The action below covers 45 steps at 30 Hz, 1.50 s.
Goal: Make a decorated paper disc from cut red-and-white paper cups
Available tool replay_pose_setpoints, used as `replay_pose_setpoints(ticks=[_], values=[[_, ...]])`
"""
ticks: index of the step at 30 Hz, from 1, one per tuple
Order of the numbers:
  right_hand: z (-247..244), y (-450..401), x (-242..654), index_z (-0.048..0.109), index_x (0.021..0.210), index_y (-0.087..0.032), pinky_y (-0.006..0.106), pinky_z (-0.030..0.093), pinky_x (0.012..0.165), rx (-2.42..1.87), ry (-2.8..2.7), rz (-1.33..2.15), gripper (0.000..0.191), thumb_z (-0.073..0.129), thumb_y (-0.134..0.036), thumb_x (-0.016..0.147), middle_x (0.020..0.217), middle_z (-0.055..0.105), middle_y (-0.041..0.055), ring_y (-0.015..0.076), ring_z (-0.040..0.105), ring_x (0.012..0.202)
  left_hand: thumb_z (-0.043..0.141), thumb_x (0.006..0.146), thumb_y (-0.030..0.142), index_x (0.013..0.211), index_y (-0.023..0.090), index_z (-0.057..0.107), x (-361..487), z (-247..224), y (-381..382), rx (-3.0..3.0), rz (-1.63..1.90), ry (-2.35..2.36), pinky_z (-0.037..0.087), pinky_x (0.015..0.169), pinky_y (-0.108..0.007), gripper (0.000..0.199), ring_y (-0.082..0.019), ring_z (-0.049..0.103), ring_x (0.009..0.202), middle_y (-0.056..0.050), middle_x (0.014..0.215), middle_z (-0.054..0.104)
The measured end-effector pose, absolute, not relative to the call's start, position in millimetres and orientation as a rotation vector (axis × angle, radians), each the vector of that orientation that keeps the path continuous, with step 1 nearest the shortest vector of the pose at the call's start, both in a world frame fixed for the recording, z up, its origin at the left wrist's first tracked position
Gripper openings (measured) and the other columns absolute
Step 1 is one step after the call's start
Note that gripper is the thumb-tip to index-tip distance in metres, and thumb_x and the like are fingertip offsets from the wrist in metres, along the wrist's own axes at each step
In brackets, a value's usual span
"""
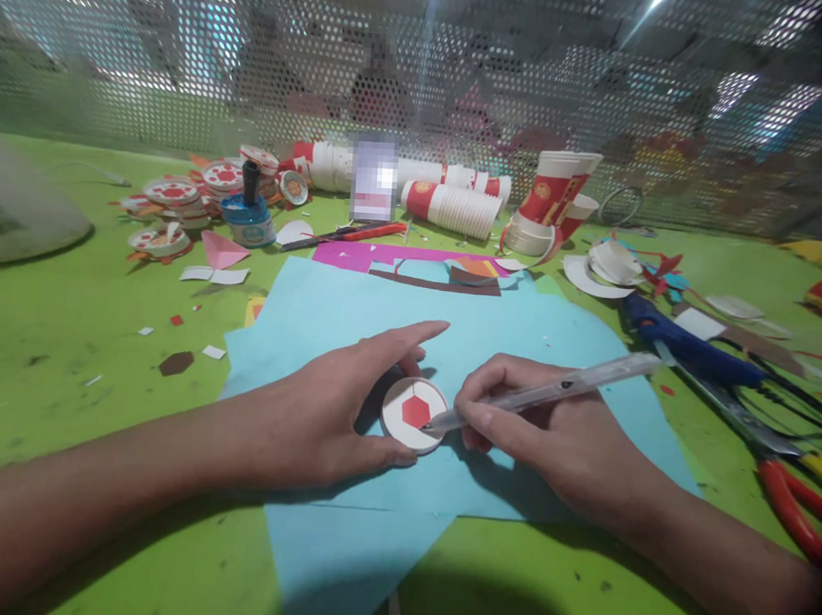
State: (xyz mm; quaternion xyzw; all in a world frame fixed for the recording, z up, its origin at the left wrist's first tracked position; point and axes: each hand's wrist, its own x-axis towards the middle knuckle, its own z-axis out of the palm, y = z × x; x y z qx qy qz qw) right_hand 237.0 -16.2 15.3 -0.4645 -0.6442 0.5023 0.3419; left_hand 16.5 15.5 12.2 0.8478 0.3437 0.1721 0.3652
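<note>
The left hand (339, 410) is closed around the white disc (393, 429), thumb at its near edge and curled fingers at its far edge, with 1 finger stretched out past it. The right hand (529, 426), just right of the disc, is clamped on a clear pen (552, 390), whose tip meets the disc beside a red hexagon (416, 411). 1 dark line runs from that hexagon toward the disc's far edge.

Under the disc lies light blue paper (327, 312), on a green table (26, 340). Left of the disc, well apart, is 1 brown hexagon (175, 364); farther off on that side, beyond the disc, stand a blue bottle (249, 221) and several red-and-white round pieces (173, 191). Straight beyond the disc are a red-and-black tool (360, 235) and a stack of paper cups (451, 208) on its side. To the disc's right lie a blue-handled tool (691, 343) and a red-handled tool (789, 507). Farthest beyond the disc rises a perforated screen (426, 67).
</note>
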Motion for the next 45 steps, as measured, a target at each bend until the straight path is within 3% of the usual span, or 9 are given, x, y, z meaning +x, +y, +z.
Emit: replay_pose_setpoints(ticks=[45], values=[[14.7,-15.2,236.3,0.062,0.074,-0.020,0.022,0.043,0.054,-1.237,-1.679,1.295,0.008,0.060,-0.018,0.082,0.063,0.063,-0.0020,0.0108,0.055,0.059,0.067,0.078,0.028,0.147,0.029,0.020,17.5,13.9,15.6,2.223,0.452,0.859,0.041,0.101,-0.042,0.082,-0.024,0.052,0.118,-0.009,0.133,0.051]])
